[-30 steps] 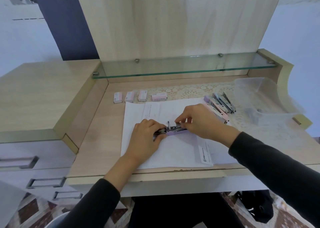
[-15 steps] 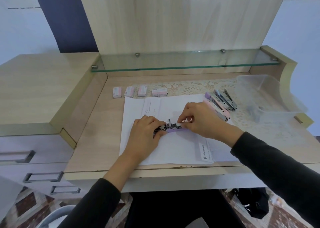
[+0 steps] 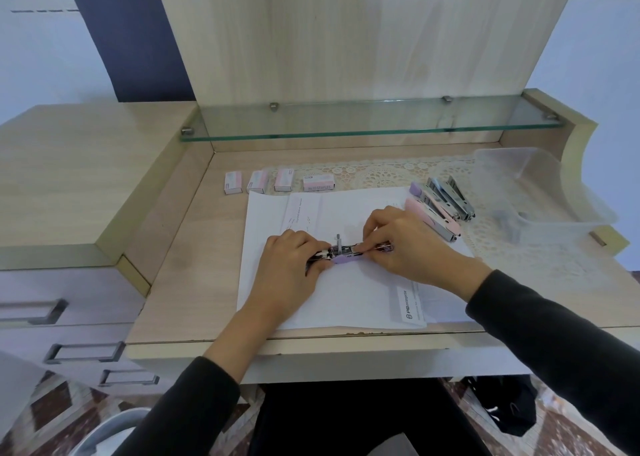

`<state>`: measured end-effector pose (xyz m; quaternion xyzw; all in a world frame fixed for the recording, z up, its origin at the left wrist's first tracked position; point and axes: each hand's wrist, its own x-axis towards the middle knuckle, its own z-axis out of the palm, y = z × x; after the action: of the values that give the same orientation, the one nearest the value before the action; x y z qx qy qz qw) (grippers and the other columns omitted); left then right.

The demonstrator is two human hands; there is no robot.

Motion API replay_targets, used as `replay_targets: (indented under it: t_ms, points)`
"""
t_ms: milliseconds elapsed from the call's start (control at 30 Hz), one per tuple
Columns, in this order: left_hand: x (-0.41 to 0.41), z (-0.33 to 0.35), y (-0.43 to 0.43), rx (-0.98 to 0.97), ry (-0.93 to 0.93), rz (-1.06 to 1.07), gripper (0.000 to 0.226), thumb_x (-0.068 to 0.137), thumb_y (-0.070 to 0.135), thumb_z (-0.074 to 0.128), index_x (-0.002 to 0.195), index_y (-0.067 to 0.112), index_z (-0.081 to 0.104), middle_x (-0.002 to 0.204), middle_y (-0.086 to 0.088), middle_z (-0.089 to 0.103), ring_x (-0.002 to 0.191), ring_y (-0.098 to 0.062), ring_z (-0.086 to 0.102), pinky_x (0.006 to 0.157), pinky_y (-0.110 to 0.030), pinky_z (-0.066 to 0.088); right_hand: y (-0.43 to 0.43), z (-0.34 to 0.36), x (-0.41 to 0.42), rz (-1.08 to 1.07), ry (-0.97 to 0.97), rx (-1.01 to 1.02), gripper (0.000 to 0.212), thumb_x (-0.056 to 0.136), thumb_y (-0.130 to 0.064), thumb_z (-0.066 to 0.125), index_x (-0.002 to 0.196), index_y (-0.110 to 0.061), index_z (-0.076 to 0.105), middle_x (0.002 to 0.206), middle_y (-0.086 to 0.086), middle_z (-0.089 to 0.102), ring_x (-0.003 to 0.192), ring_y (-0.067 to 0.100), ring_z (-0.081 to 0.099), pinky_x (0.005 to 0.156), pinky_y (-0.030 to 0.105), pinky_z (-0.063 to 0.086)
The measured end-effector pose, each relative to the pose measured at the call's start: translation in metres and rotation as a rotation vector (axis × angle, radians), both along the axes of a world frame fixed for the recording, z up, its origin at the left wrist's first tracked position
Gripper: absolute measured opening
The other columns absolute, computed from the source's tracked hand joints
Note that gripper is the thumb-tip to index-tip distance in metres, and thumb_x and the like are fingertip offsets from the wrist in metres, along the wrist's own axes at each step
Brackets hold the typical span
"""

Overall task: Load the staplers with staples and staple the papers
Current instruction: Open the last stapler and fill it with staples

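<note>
Carefully, with my left grip [image 3: 291, 268] curled round the open purple stapler [image 3: 341, 258] on the papers [image 3: 346, 292], my right grip [image 3: 405, 244] pinches its other end, which I judge needs a straight, level push.

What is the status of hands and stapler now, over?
Left hand grips one end of the purple stapler; right hand pinches the other end. Stapler open, on the papers. Nothing in the way.

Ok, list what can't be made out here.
Head view only.
1. Purple stapler: left hand and right hand cover its ends; whether it is loaded cannot be seen.
2. Three leftmost staple boxes: print too small.
3. Grey item in the clear tray: blurred by the plastic wall.
</note>
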<state>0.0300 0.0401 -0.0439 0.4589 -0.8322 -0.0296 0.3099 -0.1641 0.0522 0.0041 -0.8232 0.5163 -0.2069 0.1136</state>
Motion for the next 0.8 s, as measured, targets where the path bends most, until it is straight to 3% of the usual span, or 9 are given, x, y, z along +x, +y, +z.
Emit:
replay_targets:
  t_ms: [133, 200, 267, 333, 400, 500, 633, 733, 800]
  points:
    - [0.0, -0.001, -0.001, -0.017, 0.005, 0.0, 0.02, 0.07, 0.023, 0.066, 0.086, 0.013, 0.072, 0.073, -0.002, 0.066, 0.067, -0.024, 0.06, 0.063, -0.031, 0.036, -0.001, 0.004, -0.01, -0.048, 0.03, -0.009, 0.01, 0.078, -0.017, 0.068, 0.084, -0.021, 0.075, 0.098, -0.002, 0.062, 0.083, 0.013, 0.043, 0.085, 0.032, 0.037]
    - [0.0, -0.002, -0.001, -0.024, 0.011, -0.002, 0.021, 0.073, 0.027, 0.064, 0.086, 0.013, 0.072, 0.073, -0.001, 0.066, 0.07, -0.02, 0.059, 0.066, -0.029, 0.035, -0.001, 0.006, -0.019, -0.069, 0.032, 0.01, 0.008, 0.078, -0.021, 0.069, 0.082, -0.023, 0.075, 0.1, -0.005, 0.061, 0.085, 0.013, 0.046, 0.105, 0.038, 0.028]
    - [0.001, -0.004, -0.002, -0.03, 0.027, -0.006, 0.026, 0.076, 0.033, 0.058, 0.087, 0.015, 0.072, 0.074, 0.0, 0.065, 0.074, -0.012, 0.05, 0.071, -0.024, 0.03, -0.002, 0.005, -0.028, -0.068, 0.038, 0.013, 0.008, 0.076, -0.023, 0.07, 0.082, -0.027, 0.075, 0.099, -0.006, 0.062, 0.084, 0.012, 0.049, 0.112, 0.04, 0.018]
    - [0.001, -0.004, -0.003, -0.045, 0.025, -0.001, 0.025, 0.076, 0.032, 0.059, 0.088, 0.016, 0.072, 0.074, 0.001, 0.065, 0.074, -0.01, 0.045, 0.07, -0.026, 0.031, 0.001, 0.004, -0.034, -0.054, 0.009, 0.045, 0.013, 0.075, -0.02, 0.072, 0.084, -0.029, 0.074, 0.098, -0.004, 0.064, 0.087, 0.012, 0.052, 0.106, 0.032, 0.029]
    - [0.001, -0.004, -0.002, -0.06, 0.017, -0.006, 0.026, 0.076, 0.033, 0.058, 0.088, 0.015, 0.073, 0.073, 0.002, 0.065, 0.074, -0.011, 0.044, 0.066, -0.029, 0.033, 0.003, 0.002, -0.035, -0.059, -0.029, 0.081, 0.016, 0.074, -0.017, 0.072, 0.086, -0.028, 0.073, 0.096, -0.004, 0.065, 0.088, 0.012, 0.053, 0.086, 0.015, 0.037]
    - [0.002, -0.003, -0.001, -0.07, 0.036, -0.038, 0.032, 0.078, 0.036, 0.053, 0.093, 0.014, 0.072, 0.074, 0.001, 0.066, 0.075, -0.011, 0.043, 0.068, -0.026, 0.033, 0.003, -0.002, -0.033, -0.123, -0.151, 0.102, 0.018, 0.071, -0.012, 0.074, 0.08, -0.027, 0.071, 0.086, -0.001, 0.068, 0.081, 0.016, 0.058, 0.068, 0.017, 0.041]
    - [0.002, -0.003, 0.0, -0.123, 0.05, -0.047, 0.029, 0.073, 0.022, 0.066, 0.099, 0.01, 0.07, 0.081, -0.002, 0.07, 0.08, -0.012, 0.047, 0.073, -0.023, 0.033, 0.002, -0.01, -0.029, -0.178, -0.243, 0.091, 0.02, 0.07, -0.01, 0.076, 0.088, -0.019, 0.072, 0.078, 0.0, 0.067, 0.073, 0.014, 0.058, 0.064, 0.007, 0.039]
    - [0.001, -0.001, 0.001, -0.178, 0.051, -0.07, 0.033, 0.078, 0.026, 0.059, 0.104, 0.008, 0.068, 0.083, -0.003, 0.071, 0.079, -0.012, 0.052, 0.078, -0.025, 0.036, 0.002, -0.018, -0.027, -0.189, -0.261, 0.062, 0.019, 0.07, -0.01, 0.076, 0.087, -0.017, 0.074, 0.076, 0.001, 0.069, 0.066, 0.008, 0.053, 0.067, 0.007, 0.034]
    - [0.001, -0.001, 0.002, -0.201, 0.011, -0.079, 0.037, 0.08, 0.03, 0.053, 0.105, 0.006, 0.067, 0.078, -0.003, 0.071, 0.072, -0.016, 0.057, 0.08, -0.028, 0.038, 0.003, -0.023, -0.025, -0.184, -0.326, 0.057, 0.017, 0.07, -0.008, 0.075, 0.084, -0.017, 0.075, 0.077, 0.005, 0.07, 0.072, 0.01, 0.055, 0.075, 0.013, 0.04]
